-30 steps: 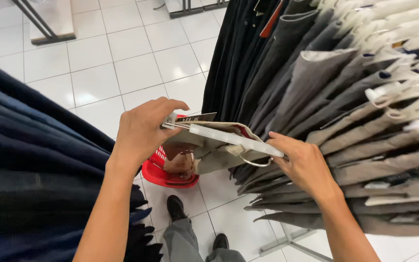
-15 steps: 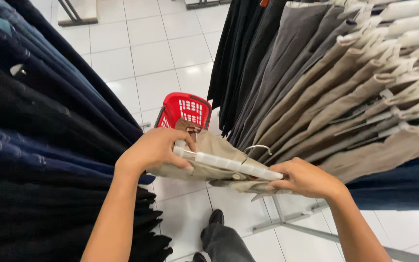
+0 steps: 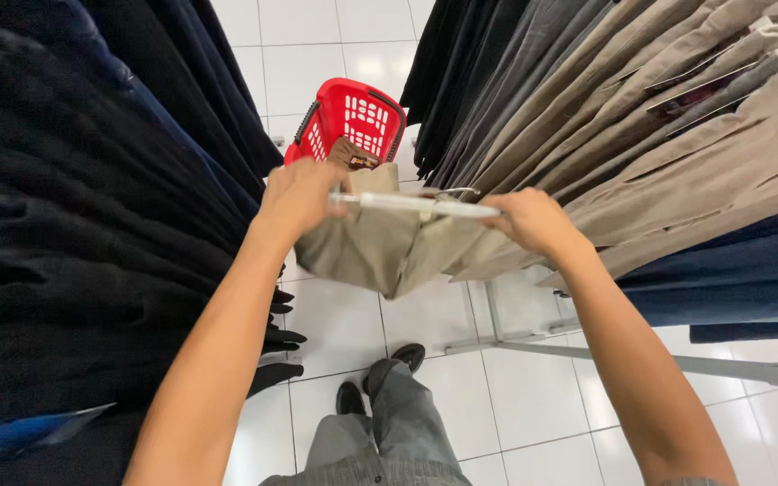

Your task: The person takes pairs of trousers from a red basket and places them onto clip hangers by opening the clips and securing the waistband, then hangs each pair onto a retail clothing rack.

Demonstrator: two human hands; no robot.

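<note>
Glossy tiled floor [image 3: 344,54] (folded khaki trousers [image 3: 389,247])

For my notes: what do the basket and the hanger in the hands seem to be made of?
Basket: likely hard plastic, glossy red, with moulded openwork walls. Hanger: pale bar, probably plastic, with a thin metal-looking hook; both hands grip its ends.

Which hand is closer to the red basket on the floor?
Left. The left hand appears just below the red basket; the right hand holds the hanger's other end, farther right.
</note>
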